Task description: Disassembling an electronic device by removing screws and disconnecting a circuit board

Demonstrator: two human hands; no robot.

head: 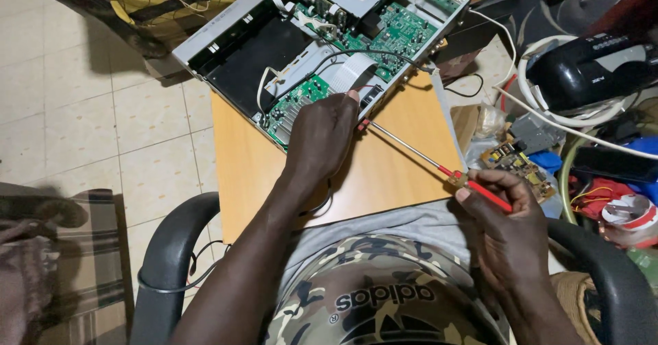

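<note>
Screwdriver (439, 169): red handle, thin metal shaft, lying across the near right part of the wooden tabletop (253, 173); long axis slanted from handle at the near right edge up-left to the tip.
Right hand (504, 232): fingers closed around the red handle, thumb on top.
Left hand (319, 139): palm down at the near edge of the opened player chassis (226, 50), fingers curled over it, thumb tip raised; whether anything is pinched underneath cannot be told.
Key relation: shaft tip just beside the left thumb, at the chassis edge; left hand nearer the tip and the green circuit board (301, 98), right hand well apart at the handle end.
Chassis: at the far edge of the tabletop, turned at an angle, lid off, grey ribbon cable (353, 70) beyond the left fingers.
Right of tabletop: small loose board (517, 163), cables, black device (589, 70).
</note>
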